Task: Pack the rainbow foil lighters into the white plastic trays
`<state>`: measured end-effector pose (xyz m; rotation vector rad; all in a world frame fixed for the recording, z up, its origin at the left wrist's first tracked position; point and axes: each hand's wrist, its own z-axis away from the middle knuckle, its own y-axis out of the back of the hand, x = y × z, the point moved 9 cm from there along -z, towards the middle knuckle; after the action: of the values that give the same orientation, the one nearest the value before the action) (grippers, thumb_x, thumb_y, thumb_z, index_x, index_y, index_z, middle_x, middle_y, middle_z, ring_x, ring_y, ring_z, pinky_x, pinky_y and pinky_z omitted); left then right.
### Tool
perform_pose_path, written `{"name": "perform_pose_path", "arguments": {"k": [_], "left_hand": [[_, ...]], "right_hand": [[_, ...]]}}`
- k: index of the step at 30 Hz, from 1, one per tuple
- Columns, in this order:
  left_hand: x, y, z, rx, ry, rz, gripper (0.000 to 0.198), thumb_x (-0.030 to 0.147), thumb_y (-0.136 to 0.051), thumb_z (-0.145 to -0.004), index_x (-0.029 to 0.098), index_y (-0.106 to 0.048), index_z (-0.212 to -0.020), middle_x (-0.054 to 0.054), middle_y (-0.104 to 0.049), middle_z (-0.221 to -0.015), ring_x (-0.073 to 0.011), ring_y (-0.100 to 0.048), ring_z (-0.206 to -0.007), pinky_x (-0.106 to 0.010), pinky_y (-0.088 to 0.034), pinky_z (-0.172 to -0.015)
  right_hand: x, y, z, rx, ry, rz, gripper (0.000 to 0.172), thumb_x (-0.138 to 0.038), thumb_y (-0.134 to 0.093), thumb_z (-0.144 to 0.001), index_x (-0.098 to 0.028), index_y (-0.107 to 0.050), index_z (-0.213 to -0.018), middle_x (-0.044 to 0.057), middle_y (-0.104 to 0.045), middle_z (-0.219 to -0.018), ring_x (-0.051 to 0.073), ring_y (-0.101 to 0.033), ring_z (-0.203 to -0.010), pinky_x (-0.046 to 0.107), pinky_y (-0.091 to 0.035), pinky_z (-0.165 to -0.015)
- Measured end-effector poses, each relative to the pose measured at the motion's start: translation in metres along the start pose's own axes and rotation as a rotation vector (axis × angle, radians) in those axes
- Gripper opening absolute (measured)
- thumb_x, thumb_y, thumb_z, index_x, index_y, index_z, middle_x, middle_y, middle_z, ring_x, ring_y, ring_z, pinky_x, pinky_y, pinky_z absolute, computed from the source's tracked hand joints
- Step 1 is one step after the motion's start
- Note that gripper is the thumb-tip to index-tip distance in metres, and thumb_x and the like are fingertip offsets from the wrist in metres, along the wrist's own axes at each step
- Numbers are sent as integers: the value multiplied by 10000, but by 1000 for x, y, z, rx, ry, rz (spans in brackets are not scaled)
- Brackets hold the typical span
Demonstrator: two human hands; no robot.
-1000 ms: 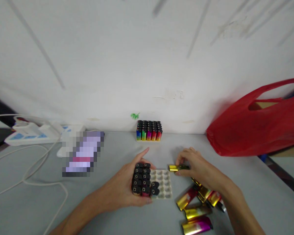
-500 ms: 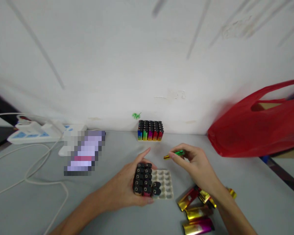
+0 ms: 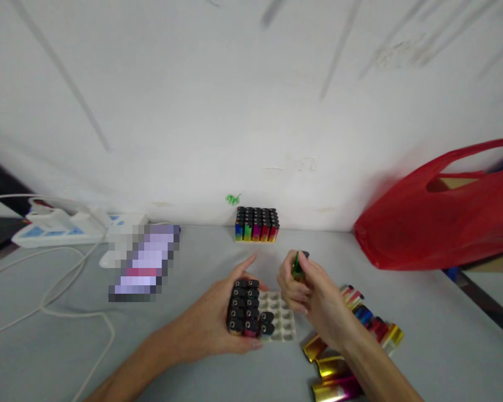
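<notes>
My left hand [image 3: 212,321] curves round the left side of a pale tray [image 3: 288,329] with rows of round-cornered slots. Black-topped lighters [image 3: 245,307] stand upright in its left columns, and two more fill the lower slots of the middle column. Above the tray's right edge, my right hand [image 3: 308,285] grips a green lighter [image 3: 297,267] held upright, its lower part hidden by the fingers. Loose lighters [image 3: 333,365] in gold, red, blue and purple lie under and beside my right forearm, which covers some of them.
A full block of colourful lighters [image 3: 257,226] stands against the wall. A red bag [image 3: 436,218] sits at right. To the left are a blurred phone [image 3: 148,259], a white power strip [image 3: 58,229] and loose white cables [image 3: 77,314] on the grey table.
My right hand has moved down and left towards the tray, turning the green lighter from nearly level to upright. More of the loose lighters now show. My left hand and the tray stay put.
</notes>
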<state>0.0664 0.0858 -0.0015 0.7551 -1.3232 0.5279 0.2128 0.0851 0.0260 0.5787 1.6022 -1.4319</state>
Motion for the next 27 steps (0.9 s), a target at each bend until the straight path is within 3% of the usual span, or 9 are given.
{"name": "perform_pose_path", "arguments": {"k": [2, 6, 11, 17, 22, 27], "left_hand": [[0, 2, 0, 15, -2, -38, 1339, 208, -970, -719, 332, -153, -1772, -94, -660, -1463, -293, -733, -1194, -432, -592, -1068], [-1, 2, 1, 17, 7, -38, 1339, 219, -971, -718, 336, -153, -1772, -98, -646, -1484, -296, -729, -1197, -440, -593, -1070], [-2, 1, 1, 7, -1, -45, 1337, 231, -970, -731, 353, -140, -1772, -98, -648, -1490, -284, -736, -1162, -444, -598, -1052], [-2, -1, 2, 11, 22, 32, 1329, 207, -951, -733, 332, -139, -1776, -110, -636, -1499, -269, -749, -1125, -399, -628, -969], [0, 0, 1, 15, 13, -27, 1327, 211, -956, -727, 335, -151, -1775, -108, -642, -1496, -256, -754, -1084, -396, -617, -975], [2, -1, 0, 12, 7, -2, 1308, 201, -951, -732, 348, -166, -1769, -95, -655, -1471, -253, -751, -1095, -403, -609, -1000]], "right_hand": [[6, -6, -1, -43, -55, -101, 625, -708, -609, -1031, -229, -437, -668, -93, -245, -623, 103, -145, -545, 247, -166, -473], [13, -6, -3, -32, -82, -187, 681, -716, -594, -1004, -264, -300, -587, -108, -188, -550, 87, -116, -487, 257, -127, -448], [25, -6, -1, -25, -139, -168, 709, -755, -570, -986, -277, -274, -553, -110, -187, -499, 82, -113, -446, 276, -102, -444], [27, 1, -3, 59, -119, -46, 717, -763, -535, -989, -280, -262, -535, -97, -204, -499, 90, -198, -456, 289, -177, -487], [25, 2, -3, 78, -111, -71, 732, -783, -548, -967, -283, -249, -523, -108, -165, -481, 90, -121, -454, 301, -117, -473], [25, 1, -1, 95, -100, -159, 668, -679, -649, -910, -286, -268, -525, -121, -159, -477, 81, -105, -443, 293, -114, -454]]}}
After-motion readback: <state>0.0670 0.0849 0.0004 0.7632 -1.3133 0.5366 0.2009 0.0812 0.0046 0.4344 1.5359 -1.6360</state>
